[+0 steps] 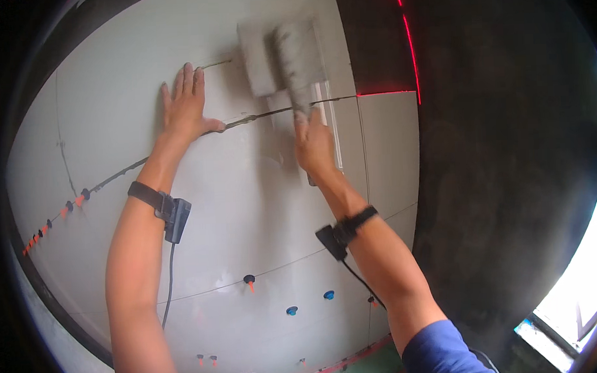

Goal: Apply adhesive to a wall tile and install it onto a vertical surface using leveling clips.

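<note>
My left hand (185,110) lies flat on a large pale wall tile (123,74), fingers pointing up and thumb out along the dark joint below. My right hand (314,143) is closed round the lower end of the dirty handle of a mallet (291,58). Motion smears the mallet; its pale, blocky head overlaps the upper tile, and I cannot tell whether it touches. Grey mortar shows in the joint (250,118) between the upper tile and the tile below (226,195). A pale narrow strip (333,129) stands just beside my right hand.
Orange-and-black tile levelling clips (80,198) sit along the joint at left. Lower down are another clip (250,281) and blue caps (292,311). Red laser lines (409,41) cross the dark wall (501,146) at right. Cables hang from dark wristbands (149,195) on both forearms.
</note>
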{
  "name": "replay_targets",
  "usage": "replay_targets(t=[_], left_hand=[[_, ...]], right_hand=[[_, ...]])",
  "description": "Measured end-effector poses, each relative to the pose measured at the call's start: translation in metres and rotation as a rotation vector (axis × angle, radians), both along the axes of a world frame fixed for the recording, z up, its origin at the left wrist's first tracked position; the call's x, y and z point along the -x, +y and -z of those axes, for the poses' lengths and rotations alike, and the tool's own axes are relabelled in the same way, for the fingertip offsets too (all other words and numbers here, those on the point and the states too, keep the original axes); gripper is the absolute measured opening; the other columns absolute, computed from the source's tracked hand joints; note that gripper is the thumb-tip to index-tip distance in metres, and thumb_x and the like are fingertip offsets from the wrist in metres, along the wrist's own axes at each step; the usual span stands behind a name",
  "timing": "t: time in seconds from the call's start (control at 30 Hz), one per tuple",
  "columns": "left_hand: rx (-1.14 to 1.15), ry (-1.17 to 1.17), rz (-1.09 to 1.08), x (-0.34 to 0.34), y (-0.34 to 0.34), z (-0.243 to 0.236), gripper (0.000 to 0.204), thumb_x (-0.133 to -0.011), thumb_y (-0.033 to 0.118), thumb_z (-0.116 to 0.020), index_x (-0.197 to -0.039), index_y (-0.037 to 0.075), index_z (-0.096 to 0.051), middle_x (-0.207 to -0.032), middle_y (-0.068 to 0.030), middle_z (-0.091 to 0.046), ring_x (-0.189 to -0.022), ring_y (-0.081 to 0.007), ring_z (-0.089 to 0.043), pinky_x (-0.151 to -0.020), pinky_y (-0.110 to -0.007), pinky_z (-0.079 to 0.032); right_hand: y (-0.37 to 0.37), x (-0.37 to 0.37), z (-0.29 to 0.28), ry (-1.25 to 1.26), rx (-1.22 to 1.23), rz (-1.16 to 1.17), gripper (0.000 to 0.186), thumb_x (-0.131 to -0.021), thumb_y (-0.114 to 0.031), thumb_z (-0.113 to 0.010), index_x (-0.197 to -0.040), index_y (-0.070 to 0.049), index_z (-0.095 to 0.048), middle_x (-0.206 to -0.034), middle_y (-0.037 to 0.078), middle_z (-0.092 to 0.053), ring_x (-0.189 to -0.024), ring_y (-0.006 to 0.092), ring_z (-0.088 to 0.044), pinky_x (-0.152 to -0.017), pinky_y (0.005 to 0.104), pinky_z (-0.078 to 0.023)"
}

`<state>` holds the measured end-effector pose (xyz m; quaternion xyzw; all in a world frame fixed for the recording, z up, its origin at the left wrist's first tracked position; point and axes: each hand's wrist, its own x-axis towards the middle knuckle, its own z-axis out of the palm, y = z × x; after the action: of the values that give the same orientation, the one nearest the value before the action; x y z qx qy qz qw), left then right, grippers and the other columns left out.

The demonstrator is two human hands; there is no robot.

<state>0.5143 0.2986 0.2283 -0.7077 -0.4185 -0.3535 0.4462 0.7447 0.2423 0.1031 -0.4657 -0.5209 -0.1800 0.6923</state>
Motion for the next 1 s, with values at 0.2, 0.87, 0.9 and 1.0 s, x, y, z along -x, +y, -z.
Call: replay_targets(t=[0.2, 0.87, 0.9, 1.0], left_hand=[[0.043, -0.003, -0.034, 0.005, -0.003, 0.008, 0.131, -0.057, 0.048, -0.089, -0.156, 0.004, -0.017, -0.164, -0.0185, -0.014, -0.152, -0.0318, -0.014, -0.118, -0.062, -0.016], [0.024, 0.001, -0.02, 0.001, -0.007, 0.004, 0.131, -0.054, 0.048, -0.091, -0.154, 0.001, -0.021, -0.163, -0.0209, -0.016, -0.152, -0.033, -0.014, -0.117, -0.063, -0.017], [0.007, 0.0, 0.005, -0.001, -0.004, 0.005, 0.131, -0.054, 0.047, -0.091, -0.154, 0.001, -0.021, -0.163, -0.0209, -0.016, -0.152, -0.0332, -0.015, -0.117, -0.063, -0.017], [0.014, 0.0, 0.001, 0.0, 0.0, 0.008, 0.131, -0.054, 0.047, -0.091, -0.154, 0.001, -0.021, -0.163, -0.021, -0.016, -0.151, -0.0335, -0.015, -0.117, -0.063, -0.017]], right_hand=[[-0.025, 0.014, -0.006, -0.021, 0.134, -0.092, 0.045, -0.104, -0.039, -0.042, -0.109, 0.004, -0.049, -0.079, 0.031, -0.065, -0.08, 0.0528, -0.062, -0.073, 0.059, -0.047], [-0.004, 0.002, 0.013, -0.032, -0.012, 0.018, 0.041, -0.102, -0.038, -0.045, -0.105, 0.003, -0.05, -0.079, 0.032, -0.064, -0.078, 0.0533, -0.061, -0.071, 0.0607, -0.046], [-0.002, -0.001, 0.011, -0.026, -0.007, 0.023, 0.041, -0.102, -0.038, -0.045, -0.105, 0.003, -0.05, -0.079, 0.032, -0.064, -0.078, 0.0533, -0.061, -0.071, 0.0607, -0.046], [-0.001, -0.003, 0.006, -0.092, 0.12, 0.084, 0.042, -0.102, -0.039, -0.046, -0.104, 0.002, -0.049, -0.079, 0.032, -0.064, -0.077, 0.0531, -0.062, -0.07, 0.0608, -0.046]])
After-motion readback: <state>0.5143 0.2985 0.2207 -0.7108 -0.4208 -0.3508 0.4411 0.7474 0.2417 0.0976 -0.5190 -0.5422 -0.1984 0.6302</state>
